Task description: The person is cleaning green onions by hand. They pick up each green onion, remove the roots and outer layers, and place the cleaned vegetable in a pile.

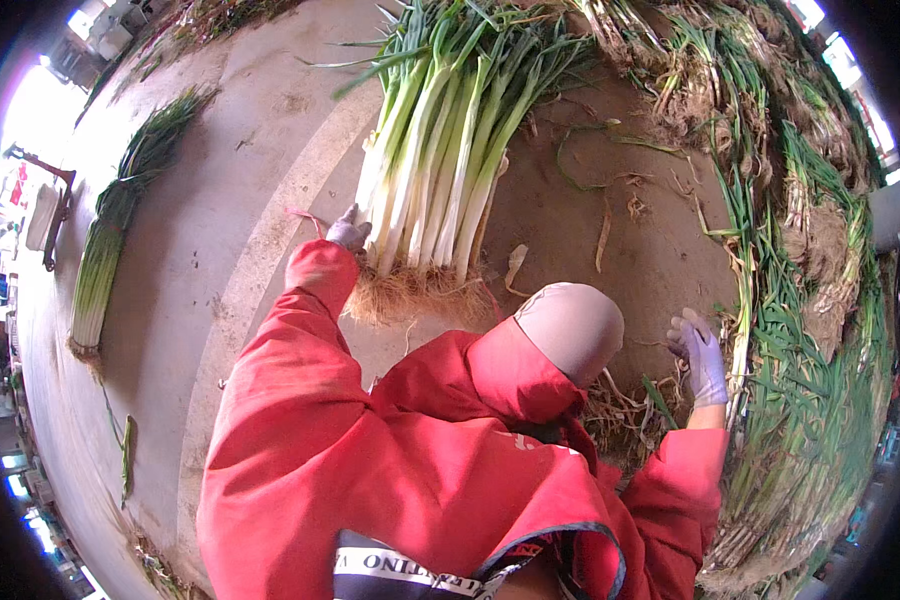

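Observation:
A row of long green onions lies on the floor before me, roots towards me and green leaves pointing away. At the left edge of their white stalks is my left hand, in a thin pale glove. Its fingers are apart and touch the outermost stalk. A thin pink tie lies beside this hand. My right hand, in a pale purple glove, hangs at the right near a large heap of untrimmed green onions. Its fingers are loosely bent, and nothing shows in them. The brown roots spread towards my knee.
A bundle of green onions lies apart on the concrete floor at left. Peeled dry leaves are scattered right of the row. More root and leaf scraps lie beside my knee. The heap curves along the right side.

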Available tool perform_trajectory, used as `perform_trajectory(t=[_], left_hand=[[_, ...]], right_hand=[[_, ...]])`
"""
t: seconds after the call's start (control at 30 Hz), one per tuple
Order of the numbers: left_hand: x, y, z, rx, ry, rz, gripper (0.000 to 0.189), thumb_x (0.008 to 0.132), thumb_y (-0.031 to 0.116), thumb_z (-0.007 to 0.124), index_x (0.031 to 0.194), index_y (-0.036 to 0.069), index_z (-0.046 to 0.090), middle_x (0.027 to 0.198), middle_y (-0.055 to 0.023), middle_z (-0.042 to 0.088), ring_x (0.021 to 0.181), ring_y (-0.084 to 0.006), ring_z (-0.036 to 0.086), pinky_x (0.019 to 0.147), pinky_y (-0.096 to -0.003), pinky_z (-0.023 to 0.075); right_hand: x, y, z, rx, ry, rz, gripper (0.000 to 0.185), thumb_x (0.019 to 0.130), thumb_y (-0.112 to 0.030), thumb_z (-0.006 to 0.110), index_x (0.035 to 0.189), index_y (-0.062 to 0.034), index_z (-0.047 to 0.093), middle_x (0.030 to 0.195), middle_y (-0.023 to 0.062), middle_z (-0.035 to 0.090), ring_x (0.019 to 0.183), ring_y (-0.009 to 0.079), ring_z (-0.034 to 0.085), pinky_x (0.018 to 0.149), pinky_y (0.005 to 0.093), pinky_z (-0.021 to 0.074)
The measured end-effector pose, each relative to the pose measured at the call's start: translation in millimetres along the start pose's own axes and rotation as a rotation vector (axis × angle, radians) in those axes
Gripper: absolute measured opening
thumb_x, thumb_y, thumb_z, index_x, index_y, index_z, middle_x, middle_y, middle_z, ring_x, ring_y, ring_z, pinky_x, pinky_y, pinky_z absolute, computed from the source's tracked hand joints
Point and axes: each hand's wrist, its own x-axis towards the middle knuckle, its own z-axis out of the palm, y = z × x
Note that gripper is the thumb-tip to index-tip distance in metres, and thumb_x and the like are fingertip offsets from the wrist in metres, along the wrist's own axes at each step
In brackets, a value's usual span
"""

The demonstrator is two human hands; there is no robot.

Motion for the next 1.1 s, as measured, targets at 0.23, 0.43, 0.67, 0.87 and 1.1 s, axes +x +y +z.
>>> perform_trajectory(t=[0.23,0.43,0.67,0.87,1.1], left_hand=[[-49.7,64.5,-6.9,0.538,0.035,0.076,0.073,0.084,0.043,0.056,0.139,0.004,0.029,0.124,-0.0229,0.051,0.113,-0.0362,0.050,0.096,-0.0392,0.0393],[-50.3,44.4,3.6,0.626,0.001,-0.029,0.066,0.088,0.045,0.049,0.138,0.007,0.030,0.126,-0.0231,0.048,0.112,-0.0440,0.049,0.095,-0.0473,0.0395],[-4.7,-0.4,61.5,0.659,0.124,0.115,0.067,0.087,0.046,0.045,0.131,-0.003,0.035,0.127,-0.0259,0.045,0.116,-0.0416,0.045,0.099,-0.0502,0.0330],[11.0,26.8,6.6,1.047,-0.406,0.084,0.074,0.084,0.055,0.044,0.128,-0.003,0.041,0.125,-0.0288,0.046,0.117,-0.0421,0.044,0.101,-0.0467,0.0320],[119.5,90.4,-46.8,0.764,-0.178,0.276,0.060,0.092,0.038,0.048,0.124,-0.011,0.042,0.123,-0.0254,0.050,0.117,-0.0327,0.046,0.099,-0.0374,0.0350]], right_hand=[[3.6,39.0,-33.8,-0.011,0.051,-0.050,0.047,0.088,-0.027,0.060,0.124,0.0004,0.049,0.109,0.0101,0.061,0.093,0.0160,0.059,0.083,0.0279,0.0464],[-17.3,16.2,-5.4,-0.025,0.042,0.068,0.042,0.089,-0.025,0.058,0.123,-0.0015,0.051,0.110,0.0093,0.062,0.097,0.0159,0.058,0.088,0.0283,0.0442],[-20.6,104.3,-79.0,-0.312,0.018,0.009,0.031,0.092,-0.014,0.049,0.119,-0.0017,0.054,0.110,0.0118,0.060,0.102,0.0209,0.055,0.092,0.0303,0.0415],[-58.8,174.6,-225.8,-0.864,0.268,0.169,0.052,0.087,-0.044,0.052,0.111,0.0018,0.056,0.099,0.0230,0.063,0.083,0.0346,0.062,0.072,0.0392,0.0481],[-140.9,308.6,-331.6,-1.223,-0.120,0.629,0.043,0.081,-0.030,0.056,0.120,-0.0119,0.054,0.109,0.0160,0.060,0.102,0.0343,0.057,0.087,0.0392,0.0464]])
